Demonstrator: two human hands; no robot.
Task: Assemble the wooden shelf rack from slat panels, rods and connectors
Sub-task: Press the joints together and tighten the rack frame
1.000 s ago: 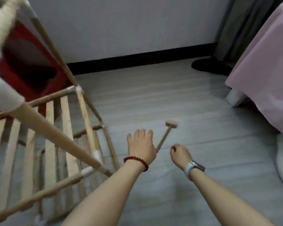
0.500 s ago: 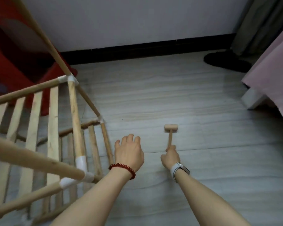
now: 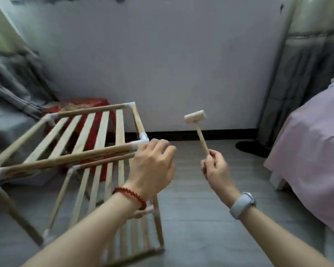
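Lifted off the floor, mallet (image 3: 197, 128) upright in right hand (image 3: 216, 166); left hand (image 3: 152, 166) fingers curl at connector (image 3: 143, 140).

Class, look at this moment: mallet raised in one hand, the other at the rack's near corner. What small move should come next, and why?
Probably a light tap of the wooden mallet down onto the white corner connector. The right hand grips the handle's end with the head raised, and the left hand is beside that joint on the top slat panel, seemingly to steady it.

Grey plank floor (image 3: 210, 209): wooden rack (image 3: 96, 170), red box (image 3: 81, 106) on it.
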